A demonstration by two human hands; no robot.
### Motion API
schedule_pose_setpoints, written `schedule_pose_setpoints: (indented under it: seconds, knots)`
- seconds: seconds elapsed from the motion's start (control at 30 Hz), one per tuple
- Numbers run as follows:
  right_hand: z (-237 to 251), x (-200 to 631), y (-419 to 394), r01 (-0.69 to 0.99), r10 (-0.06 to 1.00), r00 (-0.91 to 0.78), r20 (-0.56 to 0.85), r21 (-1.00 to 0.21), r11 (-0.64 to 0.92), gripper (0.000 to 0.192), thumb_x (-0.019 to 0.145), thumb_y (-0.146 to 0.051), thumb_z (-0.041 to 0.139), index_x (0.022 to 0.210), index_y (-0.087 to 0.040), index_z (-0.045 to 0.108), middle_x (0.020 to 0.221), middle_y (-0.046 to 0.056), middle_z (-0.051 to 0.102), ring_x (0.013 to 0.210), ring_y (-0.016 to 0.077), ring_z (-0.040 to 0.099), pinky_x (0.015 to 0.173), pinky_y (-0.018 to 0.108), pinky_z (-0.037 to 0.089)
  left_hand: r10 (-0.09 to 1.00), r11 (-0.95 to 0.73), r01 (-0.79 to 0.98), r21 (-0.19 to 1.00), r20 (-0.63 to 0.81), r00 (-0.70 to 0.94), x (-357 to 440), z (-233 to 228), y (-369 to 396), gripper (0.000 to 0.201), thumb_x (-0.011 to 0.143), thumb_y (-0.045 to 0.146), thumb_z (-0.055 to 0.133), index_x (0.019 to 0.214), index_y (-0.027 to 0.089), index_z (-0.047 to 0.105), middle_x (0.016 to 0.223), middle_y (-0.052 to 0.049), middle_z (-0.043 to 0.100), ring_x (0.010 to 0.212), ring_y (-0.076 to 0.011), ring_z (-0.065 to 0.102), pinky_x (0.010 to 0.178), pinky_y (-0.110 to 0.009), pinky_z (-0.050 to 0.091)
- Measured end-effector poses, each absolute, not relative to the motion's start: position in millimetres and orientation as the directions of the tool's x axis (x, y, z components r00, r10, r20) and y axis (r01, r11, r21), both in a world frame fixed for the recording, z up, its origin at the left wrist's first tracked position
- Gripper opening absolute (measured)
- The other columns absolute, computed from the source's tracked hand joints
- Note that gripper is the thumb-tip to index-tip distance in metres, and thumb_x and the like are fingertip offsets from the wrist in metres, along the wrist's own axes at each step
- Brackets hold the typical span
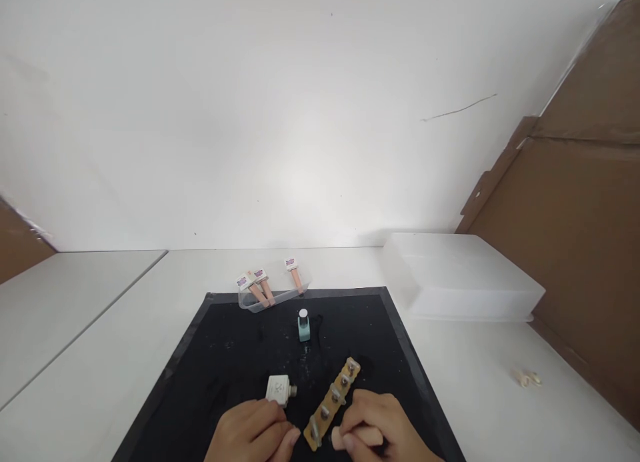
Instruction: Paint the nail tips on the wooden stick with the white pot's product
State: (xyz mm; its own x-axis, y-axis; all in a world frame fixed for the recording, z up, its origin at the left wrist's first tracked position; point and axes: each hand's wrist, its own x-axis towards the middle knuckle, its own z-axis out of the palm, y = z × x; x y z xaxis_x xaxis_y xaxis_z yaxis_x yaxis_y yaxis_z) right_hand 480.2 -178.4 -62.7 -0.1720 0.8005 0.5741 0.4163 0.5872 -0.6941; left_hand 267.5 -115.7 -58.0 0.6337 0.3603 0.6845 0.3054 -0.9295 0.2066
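My left hand (256, 431) is closed in a pinch at the front of the black mat, and whatever lies between its fingertips is hidden. Just beyond its knuckles is a white square bottle (277, 390) on its side, its narrow neck pointing right. My right hand (383, 427) grips a beige, round-ended stick (364, 437), held roughly level. Between the hands lies a slanted yellowish strip (330, 405) carrying several nail tips on small posts. Farther back, a teal nail polish bottle (304, 327) with a white cap stands upright.
A clear shallow tray (254, 307) behind the mat (225, 355) holds 3 beige sticks with white labels. At the right sits a translucent plastic box (470, 282). Small pale pieces (527, 378) lie on the white table. Cardboard (575, 249) walls the right side.
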Motion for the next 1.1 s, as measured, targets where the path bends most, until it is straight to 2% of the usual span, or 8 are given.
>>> schedule_pose_setpoints:
  seconds: [0.13,0.23,0.37,0.47,0.6,0.77,0.97,1.1]
  knots:
    - [-62.8,480.2,-177.2,0.425,0.784,-0.194,0.590,-0.670,0.609,0.013,0.081,-0.014,0.052,0.083,-0.016,0.065,0.070,0.004,0.065,0.060,0.0126,0.062,0.057,0.020,0.050,0.371,-0.924,0.321,0.206,0.680,0.632,266.6,-63.5,-117.5,0.028,0.087,0.007,0.047,0.063,0.018,0.058,0.053,0.001,0.060,0.044,-0.0101,0.054,0.044,-0.020,0.038]
    - [-64.9,480.2,-178.2,0.419,0.812,-0.245,0.530,-0.698,0.581,0.016,0.078,-0.012,0.054,0.085,-0.016,0.067,0.076,0.006,0.065,0.062,0.0135,0.063,0.059,0.021,0.050,0.365,-0.925,0.322,0.202,0.707,0.606,265.6,-67.4,-118.0,0.030,0.087,0.008,0.047,0.060,0.018,0.055,0.051,0.001,0.058,0.042,-0.0096,0.051,0.043,-0.021,0.035]
    - [-65.0,478.9,-182.0,0.380,0.917,-0.227,0.328,-0.837,0.393,0.011,0.074,-0.012,0.055,0.071,-0.015,0.065,0.065,0.006,0.068,0.052,0.0139,0.061,0.052,0.022,0.047,0.378,-0.920,0.340,0.197,0.682,0.627,264.9,-67.0,-117.3,0.029,0.086,0.007,0.049,0.060,0.018,0.056,0.053,0.000,0.058,0.044,-0.0113,0.052,0.044,-0.023,0.035]
    - [-60.3,478.8,-183.3,0.307,0.959,-0.177,0.222,-0.913,0.268,0.019,0.079,-0.016,0.051,0.061,-0.016,0.057,0.053,0.005,0.069,0.041,0.0127,0.057,0.046,0.021,0.043,0.377,-0.919,0.344,0.192,0.685,0.624,264.1,-66.1,-117.0,0.029,0.086,0.007,0.049,0.060,0.018,0.057,0.052,0.000,0.057,0.044,-0.0122,0.051,0.044,-0.025,0.034]
    - [-50.5,480.3,-182.7,0.309,0.958,-0.068,0.279,-0.907,0.286,0.018,0.084,-0.021,0.052,0.067,-0.017,0.060,0.063,0.006,0.072,0.056,0.0168,0.063,0.059,0.026,0.049,0.383,-0.915,0.353,0.194,0.690,0.614,262.2,-67.6,-117.9,0.029,0.086,0.007,0.050,0.060,0.018,0.056,0.053,0.000,0.057,0.045,-0.0123,0.050,0.045,-0.025,0.034]
    - [-52.8,481.3,-180.9,0.327,0.942,-0.068,0.329,-0.885,0.332,0.012,0.085,-0.027,0.059,0.080,-0.018,0.065,0.078,0.006,0.070,0.072,0.0193,0.063,0.071,0.031,0.048,0.396,-0.907,0.371,0.197,0.696,0.599,260.7,-69.7,-117.6,0.028,0.087,0.009,0.050,0.061,0.018,0.058,0.054,0.000,0.058,0.046,-0.0124,0.052,0.047,-0.025,0.036]
    - [-61.8,477.8,-179.2,0.304,0.932,-0.174,0.318,-0.883,0.358,0.011,0.084,-0.024,0.059,0.087,-0.017,0.068,0.084,0.008,0.069,0.078,0.0207,0.064,0.074,0.032,0.047,0.405,-0.898,0.401,0.180,0.693,0.597,258.7,-69.6,-114.5,0.029,0.088,0.012,0.050,0.062,0.018,0.059,0.054,0.000,0.057,0.046,-0.0120,0.052,0.047,-0.024,0.035]
    - [-62.2,475.3,-183.2,0.315,0.953,-0.176,0.245,-0.904,0.290,0.017,0.085,-0.031,0.059,0.080,-0.017,0.068,0.076,0.007,0.071,0.072,0.0198,0.064,0.072,0.031,0.047,0.402,-0.891,0.428,0.149,0.698,0.592,257.3,-69.4,-113.9,0.034,0.089,0.012,0.049,0.056,0.019,0.055,0.050,0.001,0.054,0.043,-0.0116,0.049,0.045,-0.025,0.033]
